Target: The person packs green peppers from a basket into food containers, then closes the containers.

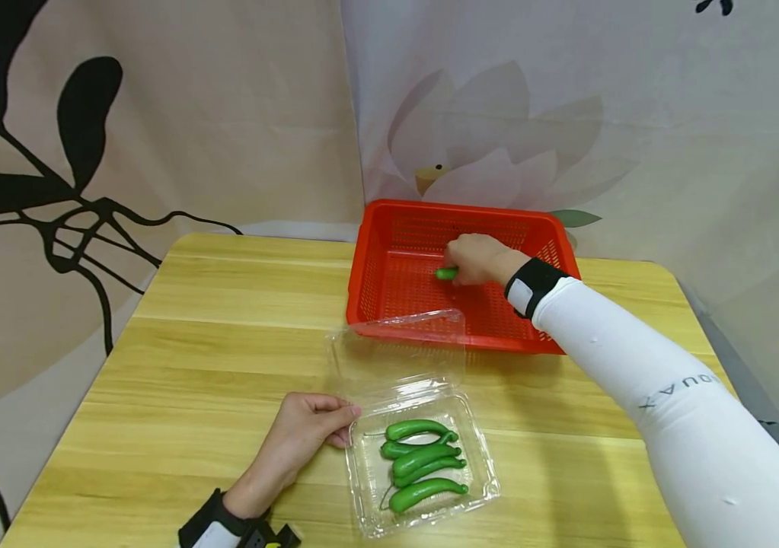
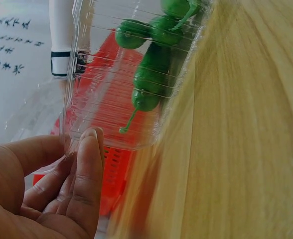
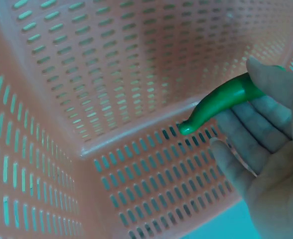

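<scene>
Inside a red perforated plastic basket (image 1: 526, 346), my right hand (image 1: 478, 259) holds a green chili pepper (image 1: 445, 273). The right wrist view shows that pepper (image 3: 221, 102) between thumb and fingers, its blunt tip sticking out above the slotted basket floor. My left hand (image 1: 310, 426) pinches the left rim of a clear plastic clamshell box (image 1: 370, 495) between thumb and fingers. Several green chili peppers (image 1: 426, 459) lie crosswise in a column in the box. Its raised clear lid (image 1: 396, 358) leans back and overlaps the basket's front edge.
Both containers stand on a light wooden table (image 1: 225, 327), the basket at the back and the box near the front. A patterned cloth (image 1: 259, 99) hangs behind the table. My white-sleeved right arm (image 1: 643, 380) reaches across the table's right side.
</scene>
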Motion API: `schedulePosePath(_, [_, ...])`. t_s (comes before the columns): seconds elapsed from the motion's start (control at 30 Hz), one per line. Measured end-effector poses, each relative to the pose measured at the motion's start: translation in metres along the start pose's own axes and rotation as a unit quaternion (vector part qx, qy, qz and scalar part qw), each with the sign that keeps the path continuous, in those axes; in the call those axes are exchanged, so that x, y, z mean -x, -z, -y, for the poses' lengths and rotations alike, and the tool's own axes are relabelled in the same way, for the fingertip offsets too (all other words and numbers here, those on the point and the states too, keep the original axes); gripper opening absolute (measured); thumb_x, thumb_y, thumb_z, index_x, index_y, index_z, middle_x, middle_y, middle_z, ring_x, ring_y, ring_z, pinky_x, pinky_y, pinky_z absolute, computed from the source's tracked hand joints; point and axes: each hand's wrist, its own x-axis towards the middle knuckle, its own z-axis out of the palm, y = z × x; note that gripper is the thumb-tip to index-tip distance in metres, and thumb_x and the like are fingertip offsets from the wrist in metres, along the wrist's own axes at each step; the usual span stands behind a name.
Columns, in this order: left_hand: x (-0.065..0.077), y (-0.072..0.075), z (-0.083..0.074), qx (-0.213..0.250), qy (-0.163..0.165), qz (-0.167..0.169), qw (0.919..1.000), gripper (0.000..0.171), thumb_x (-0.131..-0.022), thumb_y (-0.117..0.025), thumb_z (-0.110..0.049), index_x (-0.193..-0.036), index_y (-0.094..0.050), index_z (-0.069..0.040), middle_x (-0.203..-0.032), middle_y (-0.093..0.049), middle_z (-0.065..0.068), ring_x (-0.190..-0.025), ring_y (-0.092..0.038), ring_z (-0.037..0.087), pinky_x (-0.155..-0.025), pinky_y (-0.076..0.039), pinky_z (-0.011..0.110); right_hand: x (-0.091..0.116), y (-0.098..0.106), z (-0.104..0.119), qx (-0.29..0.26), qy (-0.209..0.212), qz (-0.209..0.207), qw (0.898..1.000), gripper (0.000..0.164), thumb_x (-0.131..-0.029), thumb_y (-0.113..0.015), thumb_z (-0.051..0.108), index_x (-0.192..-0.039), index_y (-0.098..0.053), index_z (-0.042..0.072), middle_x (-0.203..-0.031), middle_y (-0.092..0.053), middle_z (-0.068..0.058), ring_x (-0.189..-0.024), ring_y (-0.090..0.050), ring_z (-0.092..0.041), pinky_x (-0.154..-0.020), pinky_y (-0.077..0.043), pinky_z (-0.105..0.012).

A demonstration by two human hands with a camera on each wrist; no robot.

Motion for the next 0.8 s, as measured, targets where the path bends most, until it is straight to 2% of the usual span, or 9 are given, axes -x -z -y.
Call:
schedulePosePath(0.2, [0.000, 0.000, 0.001, -0.002, 0.002, -0.002, 1.0000, 0.022, -0.092, -0.080, -0.009, -0.096, -0.076, 0.012, -0.069, -0.069, 0.009, -0.059, -0.067, 0.015, -0.059, -0.062, 0.028, 0.013, 0.013, -0.004, -0.052, -0.016, -0.042, 0.998, 0.016, -0.095, -0.080, 0.018, -0.083, -0.074, 0.008, -0.067, -0.054, -0.002, -0.068, -0.050, -0.021, -0.066, -0.042, -0.032])
schedulePosePath(0.43, [0.000, 0.001, 0.001, -0.003, -0.001, -0.002, 1.0000, 0.021, -0.092, -0.080, -0.009, -0.096, -0.077, 0.012, -0.069, -0.069, 0.010, -0.059, -0.067, 0.015, -0.059, -0.061, 0.027, 0.032, 0.033, -0.003, -0.093, -0.002, -0.094, 0.991, 0.009, -0.096, -0.075, 0.014, -0.089, -0.076, 0.009, -0.072, -0.057, -0.002, -0.068, -0.050, -0.022, -0.067, -0.042, -0.034])
schedulePosePath(0.57, [0.000, 0.001, 0.000, -0.002, -0.003, 0.000, 1.0000, 0.022, -0.092, -0.080, -0.009, -0.095, -0.076, 0.013, -0.069, -0.069, 0.010, -0.059, -0.067, 0.014, -0.059, -0.061, 0.027, 0.041, 0.042, -0.003, -0.107, 0.010, -0.121, 0.987, 0.011, -0.095, -0.074, 0.013, -0.085, -0.074, 0.011, -0.069, -0.051, -0.001, -0.066, -0.046, -0.021, -0.065, -0.038, -0.034])
schedulePosePath(0.73, [-0.001, 0.001, 0.001, -0.003, -0.003, -0.003, 1.0000, 0.021, -0.092, -0.080, -0.009, -0.096, -0.077, 0.012, -0.068, -0.069, 0.009, -0.059, -0.066, 0.014, -0.059, -0.061, 0.027, 0.052, 0.050, -0.001, -0.130, 0.019, -0.152, 0.980, 0.002, -0.094, -0.074, 0.010, -0.094, -0.073, 0.008, -0.078, -0.060, -0.002, -0.072, -0.053, -0.021, -0.067, -0.044, -0.035])
schedulePosePath(0.8, [-0.001, 0.000, 0.002, -0.004, -0.001, -0.004, 1.0000, 0.021, -0.092, -0.080, -0.008, -0.096, -0.077, 0.012, -0.068, -0.069, 0.009, -0.059, -0.066, 0.014, -0.059, -0.061, 0.027, 0.058, 0.053, 0.001, -0.133, 0.020, -0.160, 0.978, 0.007, -0.092, -0.075, 0.009, -0.099, -0.073, 0.006, -0.085, -0.065, -0.003, -0.076, -0.058, -0.022, -0.071, -0.049, -0.036])
